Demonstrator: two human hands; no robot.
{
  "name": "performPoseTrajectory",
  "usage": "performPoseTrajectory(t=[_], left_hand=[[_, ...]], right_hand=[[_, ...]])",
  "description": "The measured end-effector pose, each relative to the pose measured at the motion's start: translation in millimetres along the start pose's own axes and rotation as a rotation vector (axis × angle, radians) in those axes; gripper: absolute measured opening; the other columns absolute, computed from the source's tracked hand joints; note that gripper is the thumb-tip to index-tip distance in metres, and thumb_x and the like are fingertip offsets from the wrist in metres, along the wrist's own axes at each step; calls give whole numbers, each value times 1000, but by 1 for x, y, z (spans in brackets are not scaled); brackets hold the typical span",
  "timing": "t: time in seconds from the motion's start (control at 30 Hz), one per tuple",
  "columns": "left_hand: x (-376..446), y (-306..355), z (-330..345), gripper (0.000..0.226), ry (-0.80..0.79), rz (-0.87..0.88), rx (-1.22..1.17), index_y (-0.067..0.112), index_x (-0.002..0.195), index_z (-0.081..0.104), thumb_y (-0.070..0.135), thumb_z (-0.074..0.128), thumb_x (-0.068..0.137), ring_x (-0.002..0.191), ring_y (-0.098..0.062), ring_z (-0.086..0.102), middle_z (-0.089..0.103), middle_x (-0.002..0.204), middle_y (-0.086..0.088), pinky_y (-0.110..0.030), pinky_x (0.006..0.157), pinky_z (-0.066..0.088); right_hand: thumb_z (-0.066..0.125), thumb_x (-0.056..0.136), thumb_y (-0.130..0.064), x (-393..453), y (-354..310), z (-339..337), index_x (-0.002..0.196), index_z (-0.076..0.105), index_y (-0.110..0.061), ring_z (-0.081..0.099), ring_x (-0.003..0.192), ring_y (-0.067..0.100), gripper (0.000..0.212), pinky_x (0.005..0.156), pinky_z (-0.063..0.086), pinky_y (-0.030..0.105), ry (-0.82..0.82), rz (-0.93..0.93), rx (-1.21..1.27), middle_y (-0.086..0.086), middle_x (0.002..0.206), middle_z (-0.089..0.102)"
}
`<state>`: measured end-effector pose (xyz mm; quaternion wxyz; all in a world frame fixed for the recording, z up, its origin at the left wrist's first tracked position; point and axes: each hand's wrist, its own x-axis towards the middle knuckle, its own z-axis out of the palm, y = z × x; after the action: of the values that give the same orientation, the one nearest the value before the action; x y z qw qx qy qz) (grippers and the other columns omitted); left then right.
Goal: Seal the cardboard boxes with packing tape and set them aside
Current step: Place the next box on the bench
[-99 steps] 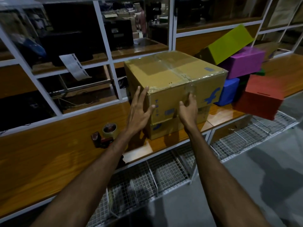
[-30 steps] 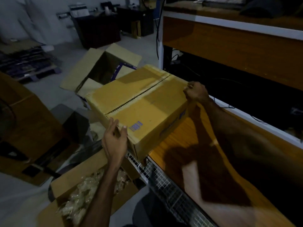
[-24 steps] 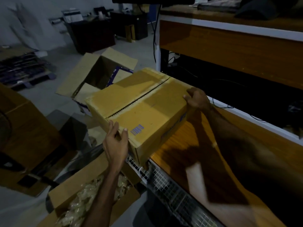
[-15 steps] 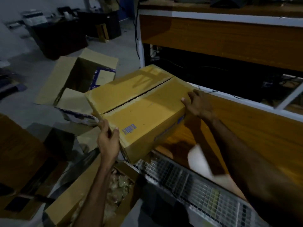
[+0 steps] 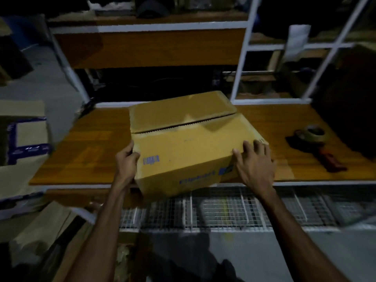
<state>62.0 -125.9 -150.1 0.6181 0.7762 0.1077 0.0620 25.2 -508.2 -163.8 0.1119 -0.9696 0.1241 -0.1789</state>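
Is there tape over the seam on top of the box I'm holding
No. The top seam of the cardboard box shows as an open dark gap between the two flaps, and the tape dispenser lies on the wooden counter to its right.

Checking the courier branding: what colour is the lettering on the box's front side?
Blue lettering, head view.

You see a tan cardboard box point(image 5: 189, 143) with blue print, an orange-brown wood-grain surface point(image 5: 97, 151), and a red-handled tape dispenser point(image 5: 317, 145).
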Motion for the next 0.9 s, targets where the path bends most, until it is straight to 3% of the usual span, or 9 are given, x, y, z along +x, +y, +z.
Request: performPoseTrajectory(t=[0.1, 0.2, 0.33, 0.4, 0.47, 0.5, 0.63, 0.77, 0.9], left_hand=[[-8, 18, 51, 55, -90, 21, 36, 8, 157, 40, -6, 47, 105, 100, -2, 72, 57, 144, -3, -18, 74, 61], [-15, 28, 92, 56, -145, 15, 39, 3, 158, 36, -10, 45, 104, 85, 6, 68, 52, 143, -3, -11, 68, 56], [-19, 37, 128, 59, -170, 25, 82, 6, 159, 34, -10, 46, 103, 90, -2, 70, 53, 141, 0, -19, 72, 61], [-19, 42, 141, 61, -157, 38, 125, 9, 159, 35, -6, 51, 102, 113, -14, 67, 48, 151, 2, -33, 90, 62], [-20, 45, 153, 66, -168, 60, 225, 12, 162, 33, 1, 56, 101, 141, -29, 51, 38, 165, -5, -49, 113, 49], [-21, 46, 159, 66, -165, 69, 286, 12, 162, 33, 5, 57, 102, 149, -29, 41, 34, 168, -6, -47, 120, 39], [-28, 57, 185, 59, -113, 163, 558, 15, 161, 37, 24, 57, 107, 151, -33, 36, 27, 170, -11, -49, 120, 31], [-27, 60, 193, 58, -83, 197, 847, 22, 161, 38, 42, 50, 108, 160, -35, 11, 13, 174, -11, -62, 125, 17], [-31, 70, 221, 52, -96, 327, 1040, 27, 152, 47, 49, 51, 105, 157, -33, 18, 27, 169, -11, -68, 123, 11]], right_hand=[[36, 104, -70, -14, 50, -11, 141, 54, -27, 39, 143, 35, 60, 102, 47, 63, 47, 121, -7, 11, 152, 49], [42, 103, -68, -20, 89, -21, 142, 56, -27, 39, 143, 36, 59, 103, 46, 64, 75, 186, -1, 12, 153, 49], [50, 103, -61, -20, 125, -34, 143, 60, -27, 41, 142, 36, 54, 105, 42, 63, 96, 219, 21, 12, 155, 50], [52, 102, -60, -18, 140, -38, 141, 62, -27, 41, 141, 37, 52, 105, 41, 63, 101, 220, 40, 12, 154, 51], [51, 102, -60, -13, 156, -42, 137, 66, -27, 43, 138, 37, 50, 104, 41, 63, 111, 206, 76, 12, 151, 54], [49, 102, -61, -9, 163, -44, 135, 67, -27, 43, 136, 37, 51, 103, 41, 62, 110, 192, 89, 11, 148, 56], [46, 107, -58, -2, 189, -45, 131, 70, -27, 45, 131, 33, 45, 101, 41, 60, 94, 99, 127, 10, 142, 58], [51, 102, -56, -4, 204, -45, 123, 73, -27, 49, 127, 28, 42, 99, 41, 57, 114, 13, 207, 4, 136, 60], [61, 102, -42, 15, 233, -51, 115, 77, -22, 55, 122, 24, 29, 102, 41, 53, 170, 1, 386, 4, 129, 61]])
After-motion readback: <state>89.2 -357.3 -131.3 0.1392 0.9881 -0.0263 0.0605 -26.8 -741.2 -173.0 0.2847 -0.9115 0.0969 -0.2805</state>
